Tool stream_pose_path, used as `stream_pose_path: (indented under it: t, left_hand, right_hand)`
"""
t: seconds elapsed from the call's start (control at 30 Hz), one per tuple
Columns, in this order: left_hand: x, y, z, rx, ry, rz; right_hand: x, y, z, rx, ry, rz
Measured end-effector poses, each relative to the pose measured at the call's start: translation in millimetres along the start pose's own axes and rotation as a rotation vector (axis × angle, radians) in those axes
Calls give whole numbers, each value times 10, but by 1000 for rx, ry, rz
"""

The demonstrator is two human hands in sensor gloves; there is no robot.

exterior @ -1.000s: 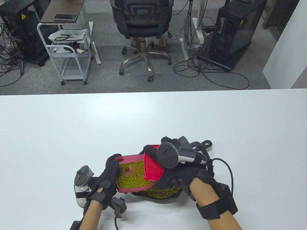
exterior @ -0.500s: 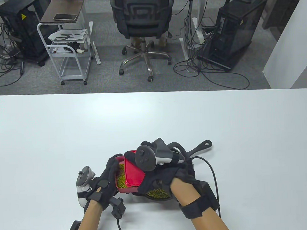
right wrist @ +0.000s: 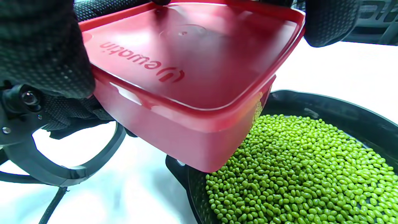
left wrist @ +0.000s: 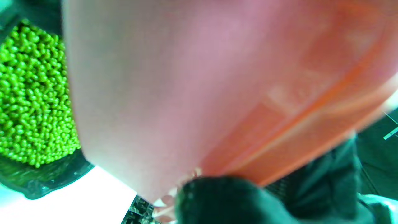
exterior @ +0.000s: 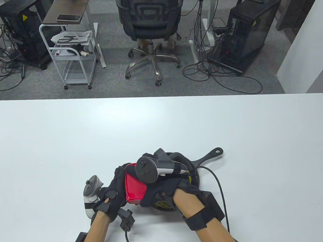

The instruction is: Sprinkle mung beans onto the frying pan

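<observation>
A black frying pan (exterior: 209, 156) lies near the table's front edge, with a heap of green mung beans (right wrist: 295, 174) in it. My left hand (exterior: 118, 179) grips a red plastic container (right wrist: 186, 140) by its left side and holds it tilted over the pan's left rim (right wrist: 326, 102). My right hand (exterior: 150, 180) holds the red lid (exterior: 135, 187) down on top of the container, so the container's contents are hidden. The left wrist view shows the container's wall (left wrist: 186, 77) close up and blurred, with beans (left wrist: 31, 109) beside it.
The white table (exterior: 161, 126) stretches wide around the pan. A black cable (exterior: 220, 188) runs from my right wrist past the pan. An office chair (exterior: 149, 25), a cart and computer towers stand on the floor beyond the table's far edge.
My right hand swung the lid leftward from upright at the container's right side down onto its top. The beans inside, visible before, are now covered.
</observation>
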State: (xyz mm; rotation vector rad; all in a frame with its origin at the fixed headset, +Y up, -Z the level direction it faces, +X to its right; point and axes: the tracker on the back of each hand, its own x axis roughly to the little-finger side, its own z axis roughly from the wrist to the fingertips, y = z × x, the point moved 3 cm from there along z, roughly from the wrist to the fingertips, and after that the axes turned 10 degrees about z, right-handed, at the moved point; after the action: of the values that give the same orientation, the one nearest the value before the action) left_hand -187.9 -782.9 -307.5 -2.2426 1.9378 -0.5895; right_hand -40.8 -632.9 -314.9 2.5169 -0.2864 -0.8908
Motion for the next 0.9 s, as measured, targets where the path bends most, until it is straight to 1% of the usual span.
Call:
stream_pose_path:
  t: [0.27,0.37,0.4,0.47,0.5,0.6,0.7,0.8,0.87,0.9]
  left_hand:
    - [3,-7,1,9,-6,9]
    - [9,-12,11,13,-4,6]
    - [10,-29,16,31,-2,0]
    - [5,-22,12,17,1,16]
    - [-2,-19,19,10,-11,16]
    - [18,-26,25,33,3,11]
    - [27,-19,31,23,5,18]
    - [40,3,43,12,1,12]
    - [41,2,50,19,-2,12]
    - [36,-3,51,10,-5,11]
  right_hand:
    - [-8,23,-11,2,-16,2]
    - [-4,26,-37,23,-38,3]
    - [-2,28,-24,26,-38,4]
    - [2,36,-36,40,-40,-8]
    - [8,45,-31,37,-41,-11]
    - [30,48,-25,20,-28,18]
    - [49,47,-19,18,-24,27]
    - [96,55,-32,37,-36,55]
    - [128,54,-54,74,-55,81]
    - [174,42,-87,113,-71,123]
